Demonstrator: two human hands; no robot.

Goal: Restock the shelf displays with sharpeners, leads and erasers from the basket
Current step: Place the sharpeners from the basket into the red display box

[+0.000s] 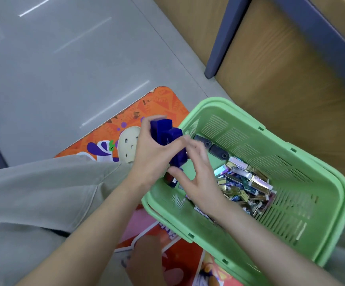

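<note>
1 basket (250,141), 2 blk sharpeners (219,152).

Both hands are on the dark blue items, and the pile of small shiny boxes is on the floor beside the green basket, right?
Not quite. In the head view the small shiny boxes lie piled inside the green basket, not on the floor beside it. The left hand and right hand are both on the dark blue items.

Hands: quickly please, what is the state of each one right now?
Left hand: fingers curled round the blue sharpeners.
Right hand: thumb and forefinger pinch the same blue sharpeners.
</note>
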